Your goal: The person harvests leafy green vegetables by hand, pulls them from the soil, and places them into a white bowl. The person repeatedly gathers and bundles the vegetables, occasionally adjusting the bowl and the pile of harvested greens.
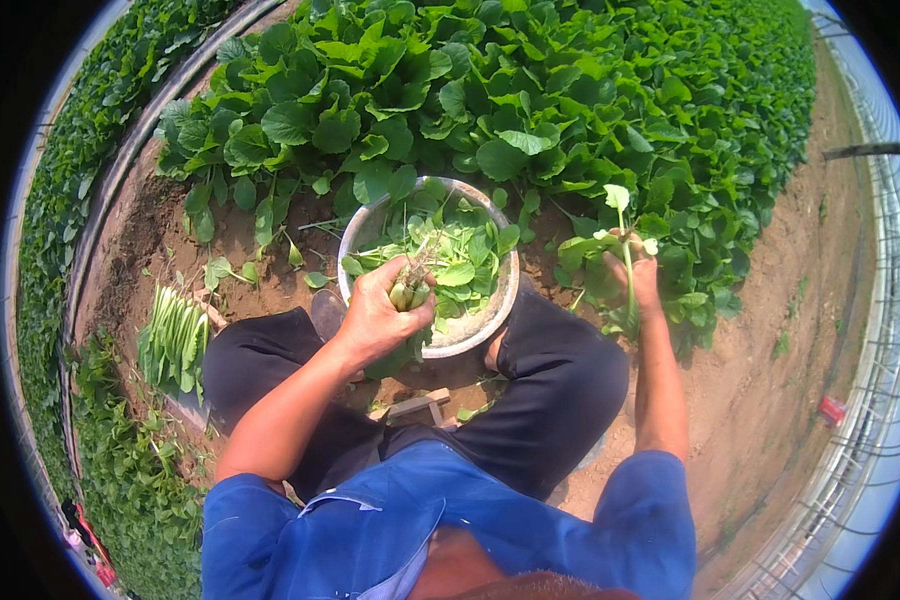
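Observation:
My left hand point(386, 311) is closed around a small bunch of leafy greens point(409, 292), their rooted stem ends pointing up, above a round basin point(351, 236). Inside the basin lie loose green leaves point(457, 274). Out to the right, my right hand point(631, 266) is at the edge of the growing bed, with a leafy green plant point(628, 277) at its fingers, its pale stem upright; the fingers are partly hidden. On the ground at the left lies a row of cut greens point(174, 334) with pale stalks side by side.
A dense bed of leafy greens point(495, 90) grows in front. My knees flank the basin, and pieces of wood point(412, 405) lie below it. More greens point(127, 465) are at the left. Bare soil point(750, 420) and a red object point(832, 411) are at the right, by the greenhouse edge.

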A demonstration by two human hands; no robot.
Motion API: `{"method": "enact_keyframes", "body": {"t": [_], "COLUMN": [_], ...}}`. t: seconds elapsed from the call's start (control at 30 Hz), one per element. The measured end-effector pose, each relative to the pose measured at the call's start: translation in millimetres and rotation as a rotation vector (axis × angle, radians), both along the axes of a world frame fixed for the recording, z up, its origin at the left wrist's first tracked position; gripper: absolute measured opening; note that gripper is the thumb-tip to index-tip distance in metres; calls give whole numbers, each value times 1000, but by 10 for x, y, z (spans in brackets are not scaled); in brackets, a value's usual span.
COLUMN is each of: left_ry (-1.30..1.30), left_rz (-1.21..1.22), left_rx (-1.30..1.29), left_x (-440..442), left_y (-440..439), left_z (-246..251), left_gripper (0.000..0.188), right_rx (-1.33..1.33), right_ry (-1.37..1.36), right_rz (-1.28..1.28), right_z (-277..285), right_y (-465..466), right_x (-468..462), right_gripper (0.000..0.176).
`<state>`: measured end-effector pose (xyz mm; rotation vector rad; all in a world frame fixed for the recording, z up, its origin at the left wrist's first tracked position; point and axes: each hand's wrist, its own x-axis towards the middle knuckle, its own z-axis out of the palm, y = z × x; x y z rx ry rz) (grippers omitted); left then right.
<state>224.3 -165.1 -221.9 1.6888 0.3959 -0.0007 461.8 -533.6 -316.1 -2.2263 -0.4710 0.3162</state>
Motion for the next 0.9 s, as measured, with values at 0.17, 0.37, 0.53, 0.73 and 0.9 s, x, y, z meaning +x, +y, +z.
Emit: {"method": "enact_keyframes", "body": {"t": [0.17, 0.37, 0.53, 0.73, 0.9], "left_ry": [-138, -536, -435, -449, -324], "left_rz": [-75, -248, -316, -69, -151], "left_rx": [-175, 177, 58, 908, 1091], "left_x": [94, 207, 45, -220, -349], "left_y": [-47, 1, 74, 4, 155], "left_z": [137, 193, 217, 97, -46], "left_gripper": [14, 22, 25, 35, 39], "right_rx": [284, 618, 920, 516, 146], "right_ry": [298, 593, 639, 230, -281], "right_rz": [215, 357, 145, -44, -17], "right_z": [955, 1613, 1591, 1127, 911], "right_y": [957, 1908, 2351, 2491, 2476], "right_x": [-93, -779, -1209, -1083, -841], "right_gripper": [44, 38, 25, 26, 17]}}
